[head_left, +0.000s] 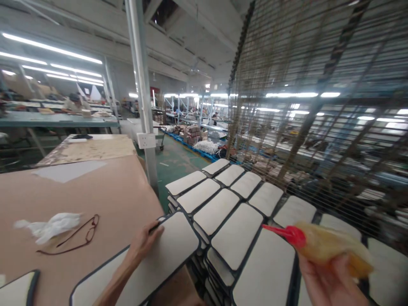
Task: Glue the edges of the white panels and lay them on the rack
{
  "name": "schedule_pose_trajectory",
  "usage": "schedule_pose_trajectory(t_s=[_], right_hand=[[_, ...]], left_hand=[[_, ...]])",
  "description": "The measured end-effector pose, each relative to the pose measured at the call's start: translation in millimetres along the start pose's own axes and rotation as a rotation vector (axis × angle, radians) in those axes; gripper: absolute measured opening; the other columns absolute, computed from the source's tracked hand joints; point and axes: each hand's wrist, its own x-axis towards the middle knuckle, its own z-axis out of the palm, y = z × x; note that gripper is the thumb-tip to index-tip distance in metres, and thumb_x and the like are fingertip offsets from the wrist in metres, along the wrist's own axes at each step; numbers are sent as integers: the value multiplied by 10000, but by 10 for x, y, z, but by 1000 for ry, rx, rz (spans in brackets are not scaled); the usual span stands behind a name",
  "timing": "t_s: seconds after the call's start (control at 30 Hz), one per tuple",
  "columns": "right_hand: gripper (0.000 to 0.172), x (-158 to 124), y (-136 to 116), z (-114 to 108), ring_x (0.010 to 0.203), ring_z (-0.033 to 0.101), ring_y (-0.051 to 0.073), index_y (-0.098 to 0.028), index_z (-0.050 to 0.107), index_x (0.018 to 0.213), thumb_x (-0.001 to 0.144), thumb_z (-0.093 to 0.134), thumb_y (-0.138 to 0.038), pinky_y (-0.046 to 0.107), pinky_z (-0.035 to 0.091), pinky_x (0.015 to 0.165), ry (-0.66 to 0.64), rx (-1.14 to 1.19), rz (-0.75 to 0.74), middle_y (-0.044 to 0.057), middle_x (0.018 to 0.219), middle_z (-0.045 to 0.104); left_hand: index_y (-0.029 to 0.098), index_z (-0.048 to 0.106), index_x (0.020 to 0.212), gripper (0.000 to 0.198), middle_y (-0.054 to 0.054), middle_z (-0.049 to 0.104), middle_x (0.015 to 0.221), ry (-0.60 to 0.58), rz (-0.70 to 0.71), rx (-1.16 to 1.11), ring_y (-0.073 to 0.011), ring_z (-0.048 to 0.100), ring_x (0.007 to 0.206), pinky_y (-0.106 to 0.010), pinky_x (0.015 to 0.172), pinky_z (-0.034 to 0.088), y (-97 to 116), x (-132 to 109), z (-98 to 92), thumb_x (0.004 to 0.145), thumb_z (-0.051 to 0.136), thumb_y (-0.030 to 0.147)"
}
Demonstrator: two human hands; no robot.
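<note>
My left hand [145, 244] pinches the far edge of a long cream panel [174, 238] with rounded corners and a dark border. The panel lies partly over the brown table's edge and reaches past it to the right. In my right hand [331, 276] is a squeeze bottle [331, 244] of yellowish liquid, with a red cap and a thin red nozzle pointing left. The bottle is tilted nearly level above stacked cream panels [237, 236], which have the same dark borders. Part of another such panel [19, 291] shows at the lower left.
On the brown table [124, 187] lie eyeglasses [91, 233], crumpled white plastic [59, 225] and a white sheet [70, 170]. A metal post [146, 106] with a socket box stands at the table's right side. A wire rack [306, 85] rises behind the panel stacks. People work farther back.
</note>
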Motion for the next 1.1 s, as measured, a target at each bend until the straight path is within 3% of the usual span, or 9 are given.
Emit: schedule_pose_trajectory(t_s=[0.03, 0.07, 0.17, 0.3, 0.47, 0.57, 0.73, 0.97, 1.1], right_hand=[[242, -14, -35, 135, 883, 647, 141, -279, 658, 981, 742, 659, -317, 214, 576, 672, 128, 32, 3, -51, 1018, 692], [276, -13, -75, 263, 882, 645, 134, -273, 658, 978, 708, 692, -314, 201, 565, 678, 156, 44, 2, -50, 1030, 688], [405, 52, -226, 535, 871, 648, 166, -256, 669, 937, 558, 786, -339, 250, 552, 744, 28, 34, -62, -18, 979, 703], [402, 171, -476, 591, 747, 664, 176, -279, 681, 854, 488, 826, -359, 320, 529, 802, -198, -65, -140, -11, 806, 721], [469, 246, -769, 507, 618, 656, 185, -301, 680, 870, 433, 844, -346, 343, 538, 765, -404, -154, -128, -23, 667, 699], [531, 256, -894, 457, 591, 652, 194, -306, 666, 923, 428, 840, -387, 347, 550, 718, -470, -211, -98, -28, 637, 688], [549, 245, -1018, 357, 573, 644, 191, -307, 661, 926, 415, 847, -386, 325, 560, 650, -523, -243, -56, -34, 628, 681], [575, 202, -1091, 328, 785, 664, 251, -283, 653, 926, 391, 848, -364, 389, 529, 765, -579, -221, -16, 6, 799, 709], [605, 173, -1101, 340, 801, 662, 258, -278, 643, 957, 387, 837, -333, 422, 515, 772, -521, -191, -3, 4, 804, 708]], left_hand=[[142, 644, 1037, 480, -109, 679, 1045, -30, 60, -22, -274, 598, 992, -340, 846, 453, 172, 2, -52, 773, 450, 492], [152, 660, 1008, 458, -100, 690, 999, -59, 138, -29, -270, 611, 943, -331, 805, 464, 365, 0, -103, 771, 463, 491], [145, 678, 953, 392, -77, 679, 825, -225, 427, 9, -213, 608, 772, -274, 675, 450, 1011, -26, -256, 825, 430, 421], [156, 676, 875, 295, -40, 613, 705, -427, 808, 150, -155, 550, 685, -236, 638, 378, 1785, -85, -414, 872, 411, 286], [160, 664, 803, 211, -17, 600, 665, -719, 1066, 180, -130, 531, 674, -212, 648, 353, 2405, -156, -496, 861, 464, 193], [157, 671, 783, 198, -24, 623, 696, -852, 1102, 199, -132, 546, 695, -207, 662, 364, 2652, -202, -508, 853, 488, 186], [173, 695, 919, 204, -33, 668, 807, -1023, 1060, 216, -143, 574, 774, -199, 708, 395, 2914, -274, -475, 844, 507, 202], [173, 691, 1004, 248, -35, 671, 826, -1174, 1030, 189, -143, 548, 752, -200, 713, 406, 3039, -331, -438, 840, 510, 217], [185, 695, 1021, 264, -41, 675, 825, -1207, 1008, 148, -157, 536, 747, -211, 703, 413, 3061, -362, -450, 839, 514, 249]])
